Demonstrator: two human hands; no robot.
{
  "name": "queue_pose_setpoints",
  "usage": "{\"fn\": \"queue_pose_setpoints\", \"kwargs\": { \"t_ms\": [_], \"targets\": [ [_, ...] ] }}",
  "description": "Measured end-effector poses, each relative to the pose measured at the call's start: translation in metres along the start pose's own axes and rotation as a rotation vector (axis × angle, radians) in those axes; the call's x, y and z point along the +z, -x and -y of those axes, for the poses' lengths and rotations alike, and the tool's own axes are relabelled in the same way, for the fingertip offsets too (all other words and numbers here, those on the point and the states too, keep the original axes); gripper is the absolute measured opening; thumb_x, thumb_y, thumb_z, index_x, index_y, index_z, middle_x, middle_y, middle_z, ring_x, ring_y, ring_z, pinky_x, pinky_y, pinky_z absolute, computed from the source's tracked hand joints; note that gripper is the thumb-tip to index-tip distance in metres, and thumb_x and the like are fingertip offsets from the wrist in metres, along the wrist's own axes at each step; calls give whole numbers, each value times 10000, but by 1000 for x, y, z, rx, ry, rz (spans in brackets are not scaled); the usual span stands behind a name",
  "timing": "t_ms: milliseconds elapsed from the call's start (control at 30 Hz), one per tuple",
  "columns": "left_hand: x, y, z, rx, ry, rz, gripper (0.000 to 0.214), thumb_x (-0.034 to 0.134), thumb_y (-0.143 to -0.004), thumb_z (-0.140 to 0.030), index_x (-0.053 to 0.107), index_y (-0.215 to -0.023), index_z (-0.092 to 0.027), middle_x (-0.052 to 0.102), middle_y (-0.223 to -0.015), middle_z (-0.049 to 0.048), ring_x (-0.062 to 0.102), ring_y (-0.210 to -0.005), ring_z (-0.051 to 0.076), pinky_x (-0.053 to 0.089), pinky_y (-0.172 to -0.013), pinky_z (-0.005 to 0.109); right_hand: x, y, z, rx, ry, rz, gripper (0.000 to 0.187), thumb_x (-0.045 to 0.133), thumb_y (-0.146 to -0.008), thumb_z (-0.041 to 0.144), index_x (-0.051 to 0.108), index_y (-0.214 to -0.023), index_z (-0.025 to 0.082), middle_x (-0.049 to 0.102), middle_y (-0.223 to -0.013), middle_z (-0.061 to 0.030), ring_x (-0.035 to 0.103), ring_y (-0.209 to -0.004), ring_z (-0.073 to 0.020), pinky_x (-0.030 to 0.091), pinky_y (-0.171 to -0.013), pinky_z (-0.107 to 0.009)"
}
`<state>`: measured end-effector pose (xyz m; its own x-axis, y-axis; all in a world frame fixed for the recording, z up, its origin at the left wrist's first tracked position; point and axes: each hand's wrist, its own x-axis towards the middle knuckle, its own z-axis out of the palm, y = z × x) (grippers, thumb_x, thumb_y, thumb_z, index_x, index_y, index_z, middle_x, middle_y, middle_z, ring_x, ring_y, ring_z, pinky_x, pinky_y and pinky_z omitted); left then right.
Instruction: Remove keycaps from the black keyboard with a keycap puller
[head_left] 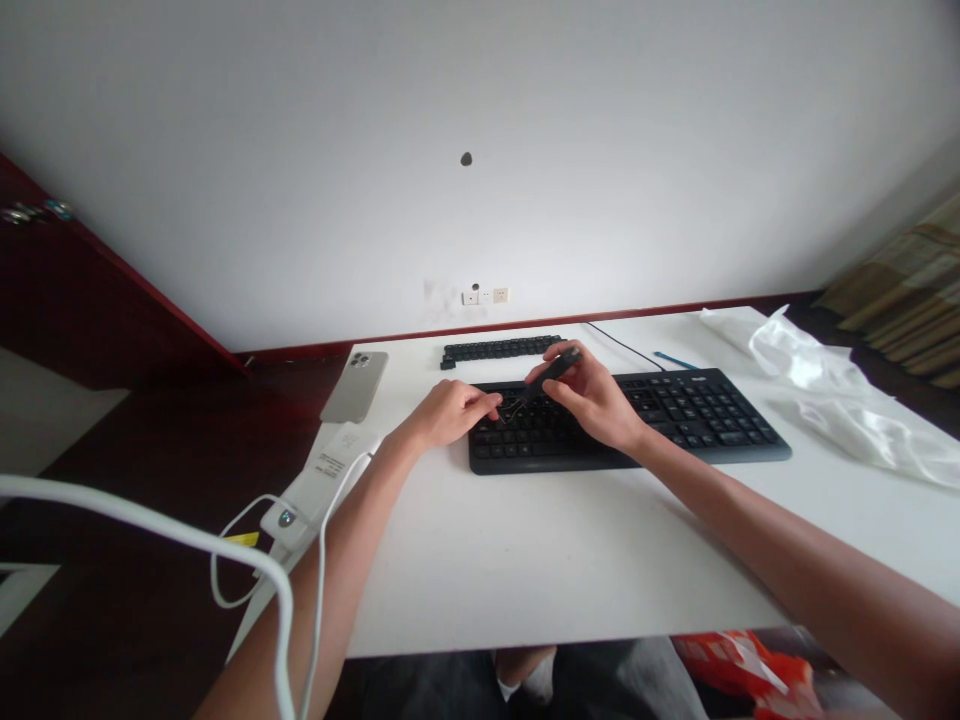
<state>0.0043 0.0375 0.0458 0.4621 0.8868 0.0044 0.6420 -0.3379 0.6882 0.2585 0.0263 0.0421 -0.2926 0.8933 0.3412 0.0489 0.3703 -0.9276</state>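
A black keyboard point(712, 415) lies flat on the white table. My right hand point(589, 395) is closed around the black handle of a keycap puller point(551, 375). Thin wire prongs reach from the puller down and left over the keyboard's left part. My left hand point(457, 410) rests at the keyboard's left end, thumb and fingers pinched beside the wire tips. What lies between those fingertips, if anything, is too small to tell. Behind the keyboard, loose black keycaps point(499, 348) sit in rows, with a few at their left end.
A phone point(356, 385) lies on the table's left, near a white power strip point(330, 465) with white cables. Crumpled clear plastic wrapping point(817, 360) covers the right side. A blue stick-like item point(675, 360) and a black cable point(626, 345) lie behind the keyboard.
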Motion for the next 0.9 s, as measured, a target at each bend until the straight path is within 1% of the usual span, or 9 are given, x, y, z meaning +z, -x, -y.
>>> {"fn": "queue_pose_setpoints", "kwargs": {
  "t_ms": [133,267,400,500,600,667,733,900],
  "targets": [
    [1,-1,4,18,31,5,507,537,-998,-565,841,-848,-187,660,-604,15,532,-587,149,345,-618,276,0,1,-1,-17,11,-13,260,665,-939,251,498,-1137,240,757,-1078,-77,672,-956,-220,502,-863,-378],
    [1,-2,7,29,55,6,486,566,-984,-555,841,-843,-181,672,-611,23,553,-602,155,357,-617,273,0,0,-2,-5,16,1,269,668,-935,268,497,-1140,237,763,-1075,-81,673,-961,-224,504,-871,-382],
    [1,-2,8,28,56,7,466,579,-979,-537,842,-835,-181,663,-597,18,541,-586,149,349,-601,271,0,-1,-1,12,23,11,264,664,-955,311,504,-1148,233,772,-1070,-87,662,-902,-219,502,-800,-363],
    [2,-3,9,22,60,0,461,579,-977,-529,842,-832,-179,657,-591,18,536,-583,150,349,-596,272,0,-1,0,31,62,46,228,626,-1001,372,556,-1153,218,776,-1060,-97,658,-876,-221,504,-784,-366],
    [2,-3,10,25,67,13,453,594,-963,-534,842,-844,-174,661,-600,23,537,-594,155,347,-592,272,2,1,0,18,100,103,262,571,-1039,439,622,-1149,207,765,-1088,-106,667,-945,-239,525,-837,-384],
    [2,-3,10,28,72,26,452,601,-955,-538,842,-856,-169,660,-605,24,529,-594,155,339,-585,271,4,1,0,-4,120,144,298,541,-1052,469,661,-1111,202,750,-1122,-110,665,-992,-248,535,-865,-389],
    [1,-2,10,29,74,44,454,600,-953,-538,840,-865,-163,645,-602,19,499,-577,144,318,-570,269,5,2,0,-16,137,174,321,536,-1054,479,688,-1079,198,736,-1130,-107,662,-993,-247,540,-875,-388],
    [1,-1,9,35,97,97,436,605,-951,-535,829,-902,-164,600,-616,-6,419,-554,116,260,-539,265,5,3,-1,5,133,180,315,559,-1043,483,688,-1079,197,729,-1103,-96,669,-949,-236,554,-852,-379]
  ]
}}
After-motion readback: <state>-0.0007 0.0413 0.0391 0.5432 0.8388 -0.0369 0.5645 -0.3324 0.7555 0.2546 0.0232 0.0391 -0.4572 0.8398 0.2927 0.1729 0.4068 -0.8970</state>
